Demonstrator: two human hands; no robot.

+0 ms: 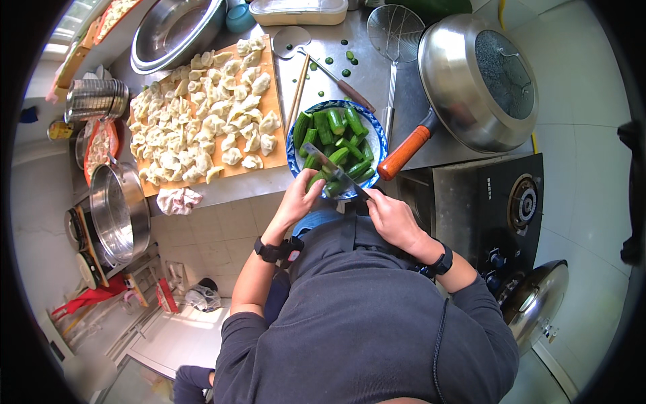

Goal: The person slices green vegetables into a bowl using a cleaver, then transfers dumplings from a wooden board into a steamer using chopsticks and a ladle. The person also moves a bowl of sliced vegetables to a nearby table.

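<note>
My right hand (396,218) is closed round the handle of a kitchen knife (339,173), whose blade points up and left over a blue-and-white bowl (382,132). In the bowl lie many chunks of cucumber (335,121). At the bowl's near left edge, my left hand (301,196) holds a piece of cucumber (316,180) below the blade. Its fingers partly hide that piece. Left of the bowl stands a wooden board (276,151) covered with dumplings (202,113). A pair of chopsticks (298,91) lies between board and bowl.
A lidded wok (454,81) with an orange wooden handle (404,153) stands at the right, above a gas stove (512,202). Behind the bowl are a skimmer (393,70), a ladle (323,68) and cucumber ends (346,72). Steel pots (121,212) and a crumpled cloth (178,200) are at the left.
</note>
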